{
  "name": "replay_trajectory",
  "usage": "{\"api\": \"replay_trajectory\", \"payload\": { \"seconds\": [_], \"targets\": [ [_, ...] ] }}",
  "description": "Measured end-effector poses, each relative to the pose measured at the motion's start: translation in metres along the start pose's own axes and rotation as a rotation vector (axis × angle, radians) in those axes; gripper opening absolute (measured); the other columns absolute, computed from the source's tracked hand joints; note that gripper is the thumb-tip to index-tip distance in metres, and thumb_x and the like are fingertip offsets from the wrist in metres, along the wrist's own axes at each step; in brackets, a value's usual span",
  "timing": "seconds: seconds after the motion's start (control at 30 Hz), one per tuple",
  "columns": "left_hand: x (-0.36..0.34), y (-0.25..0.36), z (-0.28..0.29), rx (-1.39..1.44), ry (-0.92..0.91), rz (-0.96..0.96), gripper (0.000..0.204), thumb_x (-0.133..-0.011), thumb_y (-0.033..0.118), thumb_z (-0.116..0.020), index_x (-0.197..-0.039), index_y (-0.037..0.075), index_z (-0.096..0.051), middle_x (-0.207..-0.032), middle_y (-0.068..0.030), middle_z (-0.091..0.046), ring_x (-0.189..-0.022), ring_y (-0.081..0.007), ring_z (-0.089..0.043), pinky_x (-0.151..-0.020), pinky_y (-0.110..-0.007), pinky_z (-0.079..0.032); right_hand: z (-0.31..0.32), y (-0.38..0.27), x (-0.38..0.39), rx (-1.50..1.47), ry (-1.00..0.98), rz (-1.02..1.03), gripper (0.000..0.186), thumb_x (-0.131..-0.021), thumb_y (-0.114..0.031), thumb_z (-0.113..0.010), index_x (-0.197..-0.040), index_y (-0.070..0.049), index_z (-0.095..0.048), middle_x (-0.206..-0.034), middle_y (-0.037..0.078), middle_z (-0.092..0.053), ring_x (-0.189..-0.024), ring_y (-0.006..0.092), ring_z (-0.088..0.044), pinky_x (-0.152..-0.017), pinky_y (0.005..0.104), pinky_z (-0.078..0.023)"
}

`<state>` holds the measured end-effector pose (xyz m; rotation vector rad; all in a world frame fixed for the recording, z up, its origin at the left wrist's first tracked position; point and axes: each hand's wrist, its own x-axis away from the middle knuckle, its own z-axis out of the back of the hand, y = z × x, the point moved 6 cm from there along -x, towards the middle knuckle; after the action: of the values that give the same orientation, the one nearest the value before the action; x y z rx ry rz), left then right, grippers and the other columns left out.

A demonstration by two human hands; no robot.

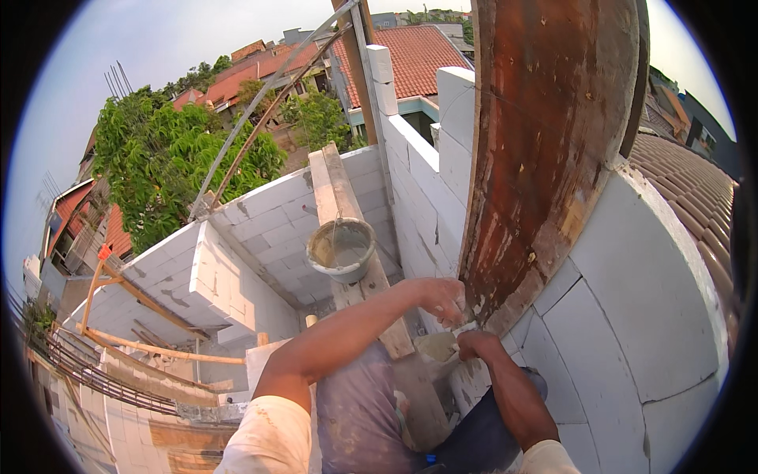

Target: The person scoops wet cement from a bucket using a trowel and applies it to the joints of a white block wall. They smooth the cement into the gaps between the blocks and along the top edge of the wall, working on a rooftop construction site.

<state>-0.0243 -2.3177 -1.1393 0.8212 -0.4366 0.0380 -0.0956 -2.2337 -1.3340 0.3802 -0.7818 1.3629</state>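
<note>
My right hand point(479, 346) is closed round the handle of a trowel point(437, 346). The grey, mortar-smeared blade points left, above a plank and beside the block wall. Just above it, my left hand point(444, 300) reaches to the wall at the lower edge of a tall, stained reddish-brown wooden board point(545, 118). Its fingers are bent and drawn together; whatever they hold is too small to make out. Ahead of my left forearm, a round bucket point(355, 272) with grey wet mortar inside rests on the planks.
Narrow scaffold planks point(332, 182) run forward beneath me, high above a lower level. White block walls point(616, 316) rise at my right and ahead point(276, 213). A diagonal metal bar point(268, 118) leans at the far side. Bamboo poles point(166, 347) stand below left.
</note>
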Motion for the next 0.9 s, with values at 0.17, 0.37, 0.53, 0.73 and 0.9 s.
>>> {"api": "replay_trajectory", "payload": {
  "seconds": [0.17, 0.37, 0.53, 0.73, 0.9],
  "targets": [
    [-0.028, -0.025, -0.021, 0.018, -0.068, 0.013, 0.028, -0.079, 0.025, -0.062, -0.068, 0.001, -0.07, -0.071, -0.0088, -0.071, -0.067, -0.0187, -0.067, -0.062, -0.036, -0.05, -0.006, 0.015, -0.001, 0.014, 0.019, -0.015, 0.038, -0.076, -0.02, -0.071, -0.11, -0.006, -0.074, -0.111, 0.014, -0.073, -0.104, 0.0309, -0.07, -0.086, 0.0424, -0.055],
    [-0.052, -0.124, -0.051, -0.312, -0.221, -0.095, 0.017, -0.078, 0.013, -0.063, -0.079, 0.0, -0.073, -0.079, -0.0106, -0.073, -0.071, -0.0212, -0.071, -0.061, -0.035, -0.051, 0.001, -0.01, 0.001, 0.029, 0.009, 0.017, 0.038, -0.076, -0.023, -0.07, -0.108, -0.003, -0.074, -0.108, 0.018, -0.073, -0.101, 0.0327, -0.07, -0.086, 0.0424, -0.055],
    [-0.05, -0.088, -0.037, -0.05, -0.215, 0.247, 0.031, -0.078, 0.013, -0.063, -0.104, 0.0, -0.074, -0.097, -0.0113, -0.075, -0.086, -0.0221, -0.075, -0.064, -0.039, -0.057, -0.007, 0.017, 0.005, -0.003, -0.001, -0.036, 0.039, -0.075, -0.024, -0.071, -0.108, -0.003, -0.074, -0.107, 0.018, -0.073, -0.1, 0.0329, -0.07, -0.086, 0.0425, -0.055],
    [-0.044, -0.086, -0.038, -0.095, -0.193, 0.278, 0.034, -0.078, 0.009, -0.059, -0.109, 0.002, -0.072, -0.101, -0.0121, -0.074, -0.088, -0.0223, -0.076, -0.064, -0.037, -0.056, -0.006, 0.007, 0.0, -0.022, 0.016, 0.05, 0.039, -0.074, -0.023, -0.07, -0.107, -0.003, -0.074, -0.108, 0.018, -0.073, -0.101, 0.0321, -0.07, -0.086, 0.0424, -0.055],
    [-0.045, -0.072, -0.035, -0.075, -0.213, 0.255, 0.05, -0.087, 0.023, -0.066, -0.13, -0.002, -0.06, -0.095, -0.0147, -0.074, -0.083, -0.0231, -0.073, -0.073, -0.037, -0.054, -0.01, 0.013, 0.001, 0.023, 0.053, 0.024, 0.038, -0.074, -0.023, -0.069, -0.107, -0.003, -0.074, -0.109, 0.017, -0.073, -0.101, 0.0324, -0.07, -0.086, 0.0429, -0.055]
  ]
}}
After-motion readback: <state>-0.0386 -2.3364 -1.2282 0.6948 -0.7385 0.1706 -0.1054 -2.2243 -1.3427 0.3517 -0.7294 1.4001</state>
